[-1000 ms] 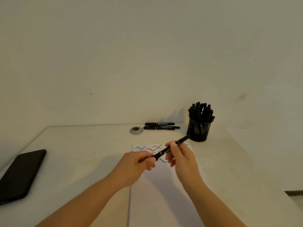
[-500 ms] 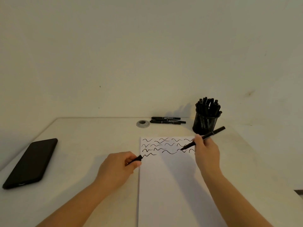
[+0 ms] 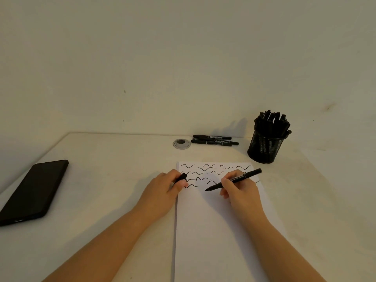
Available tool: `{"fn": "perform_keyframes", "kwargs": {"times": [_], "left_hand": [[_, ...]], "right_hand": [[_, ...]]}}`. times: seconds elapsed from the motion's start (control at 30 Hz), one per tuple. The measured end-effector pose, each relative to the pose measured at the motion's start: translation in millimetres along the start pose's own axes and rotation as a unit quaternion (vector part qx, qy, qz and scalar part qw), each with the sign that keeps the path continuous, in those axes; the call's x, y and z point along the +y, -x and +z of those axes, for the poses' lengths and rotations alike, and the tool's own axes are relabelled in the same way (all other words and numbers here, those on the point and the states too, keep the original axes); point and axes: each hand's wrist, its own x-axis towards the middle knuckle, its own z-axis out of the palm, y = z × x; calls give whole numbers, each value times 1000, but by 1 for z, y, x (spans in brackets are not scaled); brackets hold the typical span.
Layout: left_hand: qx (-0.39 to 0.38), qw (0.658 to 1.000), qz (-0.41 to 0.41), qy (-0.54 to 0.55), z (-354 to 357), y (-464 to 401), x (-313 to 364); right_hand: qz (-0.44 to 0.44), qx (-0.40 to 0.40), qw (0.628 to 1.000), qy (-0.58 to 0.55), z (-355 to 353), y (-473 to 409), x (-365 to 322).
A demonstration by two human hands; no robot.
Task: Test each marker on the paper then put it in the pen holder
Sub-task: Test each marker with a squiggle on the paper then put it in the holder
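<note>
On a pale desk (image 3: 105, 180) against a bare wall, our right hand (image 3: 241, 192) pinches the uncapped marker (image 3: 234, 180) mid-barrel, tip at the paper (image 3: 213, 231) between our hands. It looks light, stiff and smooth, so we judge that grip sound. Our left hand (image 3: 162, 190) holds the cap (image 3: 181, 177); the pen holder (image 3: 265, 147) stands beyond the right hand.

The desk (image 3: 114, 180) has a smooth, matt, cream-coloured top, and on it lies a sheet of white matt paper (image 3: 213, 231) marked with black ink squiggles. The pen holder (image 3: 265, 148) is black wire mesh, and the marker (image 3: 234, 181) looks like matt black plastic. The phone (image 3: 33, 190) is smooth, dark and faintly glossy.
</note>
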Motion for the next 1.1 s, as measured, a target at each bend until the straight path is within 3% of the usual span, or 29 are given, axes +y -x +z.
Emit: {"fn": "perform_keyframes", "kwargs": {"times": [0.17, 0.3, 0.57, 0.7, 0.8, 0.97, 1.1], "left_hand": [[-5, 1000, 2, 24, -2, 1, 1], [-3, 1000, -3, 25, -2, 0, 0], [0, 1000, -1, 29, -1, 1, 1], [21, 1000, 15, -5, 1, 2, -1], [21, 999, 38, -12, 2, 5, 0], [13, 997, 72, -3, 3, 8, 3], [12, 996, 83, -4, 3, 8, 3]], "right_hand": [[-41, -70, 996, 38, 5, 4, -2], [-39, -58, 996, 57, 3, 3, -1], [-44, 66, 993, 88, -9, 1, 4], [-41, 125, 991, 30, -13, 1, -1], [-36, 94, 994, -33, -12, 4, -8], [-13, -42, 985, -166, -11, 8, -14], [-16, -86, 973, -213, -12, 7, -11]]}}
